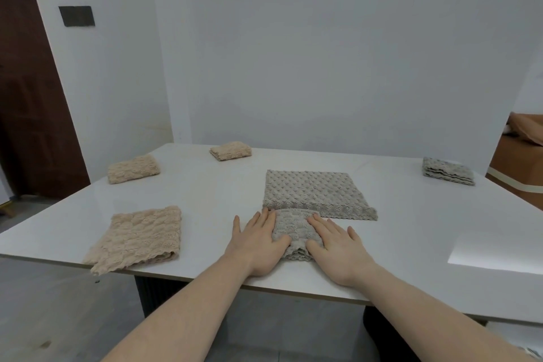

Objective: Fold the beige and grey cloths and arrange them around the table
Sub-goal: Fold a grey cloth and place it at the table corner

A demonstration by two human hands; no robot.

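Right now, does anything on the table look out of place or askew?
Yes: the unfolded beige cloth at the near left lies crooked, its corner hanging over the table edge. The other cloths sit fully on the top.

White table (211, 194), glossy top, dark base below. On it: folded beige cloth (133, 169) at far left; second folded beige cloth (231, 151) near far edge; partly folded beige cloth (138, 238) at near left, one corner overhanging the near edge. Flat grey cloth (314, 194) at centre; small folded grey cloth (293, 232) just in front, touching it. Folded grey cloth (448, 171) at far right.
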